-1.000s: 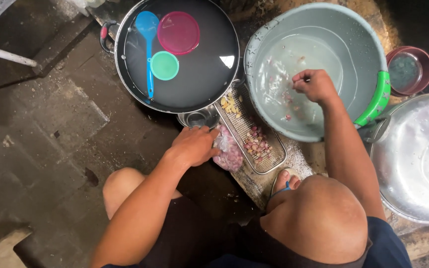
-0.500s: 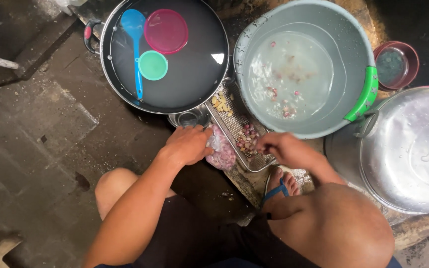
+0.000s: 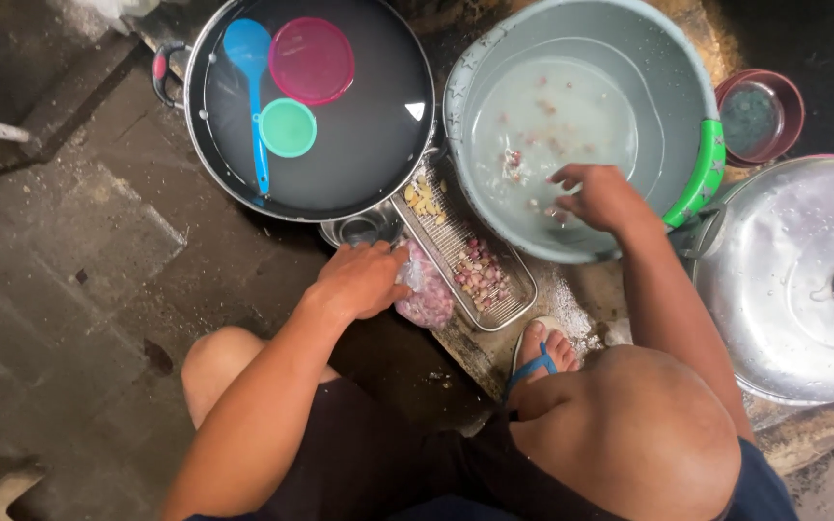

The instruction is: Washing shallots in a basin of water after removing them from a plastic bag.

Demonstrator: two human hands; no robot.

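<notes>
My left hand (image 3: pixel 359 280) rests on the ground and grips a clear plastic bag of small red shallots (image 3: pixel 429 301). Beside it lies a narrow metal tray (image 3: pixel 509 314) holding peeled shallots (image 3: pixel 480 272) and some pale garlic cloves (image 3: pixel 425 201). My right hand (image 3: pixel 600 198) reaches into the grey basin (image 3: pixel 673 92), fingers curled at the surface of cloudy water where several shallot pieces float. Whether those fingers hold anything is unclear.
A wide black pan (image 3: pixel 369 154) of water at the back left holds a blue ladle (image 3: pixel 248 68), a pink lid (image 3: pixel 312 60) and a green lid (image 3: pixel 288 127). A small metal cup (image 3: pixel 364 230) sits under its rim. A large metal pot lid (image 3: pixel 784 280) lies right, a red bowl (image 3: pixel 760 114) behind it. My sandalled foot (image 3: pixel 540 357) is by the tray.
My right hand went from the basin down to the tray and is now back in the basin. The left hand stayed on the bag.
</notes>
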